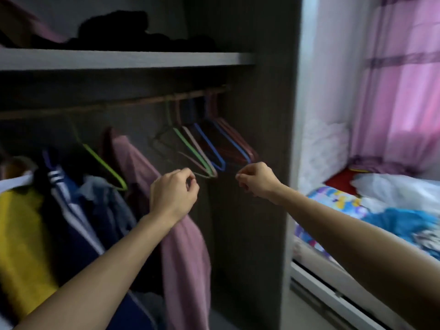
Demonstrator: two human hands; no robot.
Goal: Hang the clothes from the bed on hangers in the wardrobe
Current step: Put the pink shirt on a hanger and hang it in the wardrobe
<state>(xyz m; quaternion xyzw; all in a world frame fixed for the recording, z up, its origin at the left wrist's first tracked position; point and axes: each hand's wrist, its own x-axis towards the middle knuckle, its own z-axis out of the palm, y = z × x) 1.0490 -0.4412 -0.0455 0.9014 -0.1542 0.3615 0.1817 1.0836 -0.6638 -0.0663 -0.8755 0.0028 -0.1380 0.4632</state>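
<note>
The left hand [173, 195] pinches a pink hanger [201, 152]. The right hand [257, 181] is curled just under a blue hanger [234, 142]. I cannot tell if it holds it.

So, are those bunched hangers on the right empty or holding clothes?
Empty: the hangers show bare coloured frames on the rod; clothes hang further left.

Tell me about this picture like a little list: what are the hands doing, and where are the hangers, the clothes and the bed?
left hand: pinches the bottom of one of the empty hangers
right hand: curled at the hangers' lower tips; too blurry to tell if it grips one
rail: holds the hangers and a pink garment
wardrobe: open, dark inside
bed: right of the wardrobe, blue clothes lying on it
</note>
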